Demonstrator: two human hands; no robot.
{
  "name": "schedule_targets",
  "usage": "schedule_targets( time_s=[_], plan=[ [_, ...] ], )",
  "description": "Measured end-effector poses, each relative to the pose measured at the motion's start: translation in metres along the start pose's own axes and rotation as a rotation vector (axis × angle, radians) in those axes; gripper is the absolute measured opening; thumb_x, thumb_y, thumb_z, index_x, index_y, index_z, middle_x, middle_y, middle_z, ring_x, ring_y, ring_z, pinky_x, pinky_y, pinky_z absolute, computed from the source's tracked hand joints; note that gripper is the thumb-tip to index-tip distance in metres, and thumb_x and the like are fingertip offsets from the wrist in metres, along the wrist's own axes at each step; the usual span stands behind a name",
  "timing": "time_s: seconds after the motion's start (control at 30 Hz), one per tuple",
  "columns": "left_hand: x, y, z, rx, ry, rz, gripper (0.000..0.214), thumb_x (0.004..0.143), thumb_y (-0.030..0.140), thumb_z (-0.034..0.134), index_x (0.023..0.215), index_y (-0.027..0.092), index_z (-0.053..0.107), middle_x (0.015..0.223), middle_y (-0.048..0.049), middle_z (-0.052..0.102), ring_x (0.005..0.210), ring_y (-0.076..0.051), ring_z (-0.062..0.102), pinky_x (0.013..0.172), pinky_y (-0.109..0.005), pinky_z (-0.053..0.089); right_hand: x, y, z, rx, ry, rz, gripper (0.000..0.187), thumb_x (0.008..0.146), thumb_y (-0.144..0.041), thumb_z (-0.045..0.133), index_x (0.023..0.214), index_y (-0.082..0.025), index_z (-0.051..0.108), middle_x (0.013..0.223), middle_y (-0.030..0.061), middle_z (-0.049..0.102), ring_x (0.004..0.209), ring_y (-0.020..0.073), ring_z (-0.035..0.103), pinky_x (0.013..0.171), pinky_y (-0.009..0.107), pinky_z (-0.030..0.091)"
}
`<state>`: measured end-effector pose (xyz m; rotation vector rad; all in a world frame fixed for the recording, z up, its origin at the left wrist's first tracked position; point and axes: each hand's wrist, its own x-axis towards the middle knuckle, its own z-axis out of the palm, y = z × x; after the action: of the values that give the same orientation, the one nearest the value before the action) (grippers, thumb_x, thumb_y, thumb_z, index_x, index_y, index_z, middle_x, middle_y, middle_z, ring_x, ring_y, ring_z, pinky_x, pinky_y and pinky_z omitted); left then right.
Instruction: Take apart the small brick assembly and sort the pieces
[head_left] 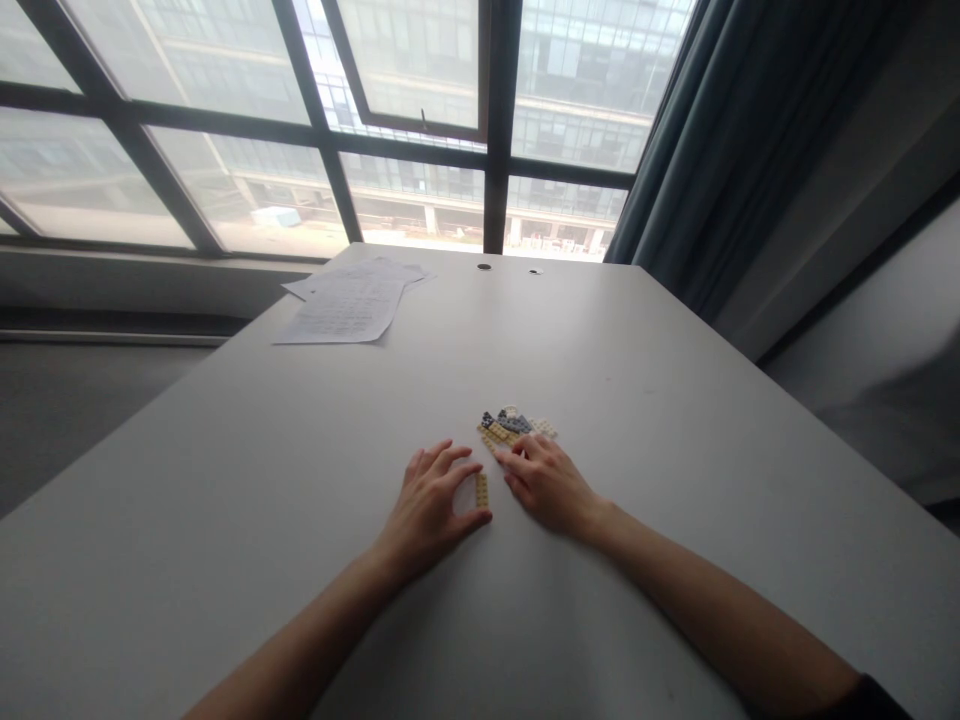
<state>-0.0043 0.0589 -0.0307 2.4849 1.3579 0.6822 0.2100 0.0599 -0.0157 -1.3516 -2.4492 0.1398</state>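
Papers (pixel 346 308) at the far left carry lines of text, too small to read. Nothing else is legible.

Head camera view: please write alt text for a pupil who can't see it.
The left hand brackets a tan studded piece between thumb and finger on a white table; the right hand is at the near edge of a pile of tan, grey and white pieces. Papers lie farther back, near a window.

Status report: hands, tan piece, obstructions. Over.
Left hand bracketing tan studded piece, contact unclear. Right hand at near edge of brick pile. Papers far left, well apart from both hands.
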Motion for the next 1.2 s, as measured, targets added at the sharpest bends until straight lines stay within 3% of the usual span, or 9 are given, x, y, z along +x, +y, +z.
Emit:
schedule_targets(
  time_s=[0.17, 0.27, 0.43, 0.63, 0.77, 0.87, 1.07, 1.13, 1.2],
  plan=[
    [0.000, 0.001, 0.000, 0.011, -0.014, -0.022, 0.043, 0.071, 0.044, 0.071, 0.109, 0.025, 0.064, 0.127, -0.0084, 0.057, 0.128, -0.033, 0.039, 0.109, -0.058, 0.022, -0.001, 0.000, -0.002, 0.002, -0.007, -0.016, 0.027, 0.087, -0.024, 0.054, 0.113, -0.020, 0.061, 0.102, 0.0084, 0.058, 0.099, 0.0230, 0.049, 0.092, 0.037, 0.040],
    [0.001, 0.002, -0.001, 0.008, -0.012, -0.023, 0.042, 0.072, 0.043, 0.071, 0.109, 0.025, 0.065, 0.126, -0.0088, 0.057, 0.128, -0.033, 0.040, 0.109, -0.058, 0.023, 0.008, 0.007, -0.008, 0.006, -0.022, -0.015, 0.043, 0.083, -0.027, 0.062, 0.125, -0.021, 0.054, 0.107, 0.0090, 0.056, 0.100, 0.0231, 0.049, 0.092, 0.037, 0.039],
    [0.000, 0.000, 0.000, 0.012, -0.009, -0.010, 0.044, 0.072, 0.044, 0.070, 0.111, 0.025, 0.064, 0.126, -0.0087, 0.057, 0.128, -0.033, 0.040, 0.109, -0.058, 0.021, 0.038, 0.021, -0.020, -0.049, -0.175, -0.114, 0.060, 0.079, -0.035, 0.070, 0.134, -0.027, 0.048, 0.106, 0.0088, 0.056, 0.097, 0.0231, 0.051, 0.088, 0.038, 0.039],
    [0.000, 0.000, 0.000, 0.014, -0.034, -0.027, 0.044, 0.073, 0.043, 0.070, 0.112, 0.026, 0.063, 0.127, -0.0084, 0.057, 0.129, -0.033, 0.039, 0.110, -0.058, 0.021, 0.053, 0.023, -0.023, -0.112, -0.260, -0.192, 0.044, 0.080, -0.036, 0.069, 0.122, -0.031, 0.059, 0.107, 0.0092, 0.056, 0.102, 0.0249, 0.051, 0.089, 0.039, 0.037],
    [0.001, 0.001, -0.001, 0.010, -0.034, -0.026, 0.045, 0.072, 0.044, 0.070, 0.113, 0.025, 0.063, 0.127, -0.0082, 0.057, 0.128, -0.034, 0.040, 0.110, -0.059, 0.021, 0.049, 0.024, -0.023, -0.037, -0.246, -0.180, 0.040, 0.078, -0.034, 0.072, 0.116, -0.027, 0.063, 0.107, 0.0089, 0.056, 0.103, 0.0245, 0.050, 0.091, 0.040, 0.036],
    [0.001, 0.002, -0.001, 0.007, -0.023, -0.019, 0.044, 0.073, 0.044, 0.069, 0.112, 0.025, 0.064, 0.126, -0.0086, 0.057, 0.128, -0.034, 0.040, 0.109, -0.058, 0.022, 0.040, 0.025, -0.022, 0.267, -0.170, -0.076, 0.038, 0.078, -0.034, 0.071, 0.112, -0.022, 0.063, 0.102, 0.0070, 0.055, 0.095, 0.0208, 0.051, 0.089, 0.037, 0.039],
    [0.000, 0.001, 0.001, 0.005, -0.015, -0.013, 0.044, 0.072, 0.045, 0.070, 0.112, 0.025, 0.063, 0.126, -0.0086, 0.057, 0.128, -0.033, 0.040, 0.110, -0.058, 0.021, 0.010, 0.012, -0.018, 1.450, -0.011, 0.396, 0.049, 0.082, -0.061, 0.053, 0.105, -0.019, 0.066, 0.076, 0.0006, 0.050, 0.065, 0.0123, 0.045, 0.062, 0.025, 0.041],
    [0.000, -0.001, 0.002, 0.007, -0.012, -0.008, 0.045, 0.073, 0.045, 0.070, 0.112, 0.025, 0.063, 0.126, -0.0088, 0.057, 0.128, -0.033, 0.039, 0.110, -0.058, 0.021, 0.001, 0.008, -0.018, 1.672, -0.019, 0.477, 0.051, 0.083, -0.063, 0.050, 0.099, -0.018, 0.068, 0.072, 0.0005, 0.047, 0.063, 0.0118, 0.043, 0.059, 0.025, 0.040],
    [0.000, -0.002, 0.004, 0.009, -0.005, -0.001, 0.046, 0.073, 0.045, 0.069, 0.113, 0.024, 0.062, 0.126, -0.0093, 0.057, 0.128, -0.033, 0.039, 0.110, -0.057, 0.021, -0.004, 0.007, -0.016, 1.749, -0.034, 0.507, 0.049, 0.083, -0.062, 0.050, 0.097, -0.018, 0.068, 0.071, 0.0006, 0.046, 0.063, 0.0120, 0.043, 0.059, 0.025, 0.040]
  ],
)
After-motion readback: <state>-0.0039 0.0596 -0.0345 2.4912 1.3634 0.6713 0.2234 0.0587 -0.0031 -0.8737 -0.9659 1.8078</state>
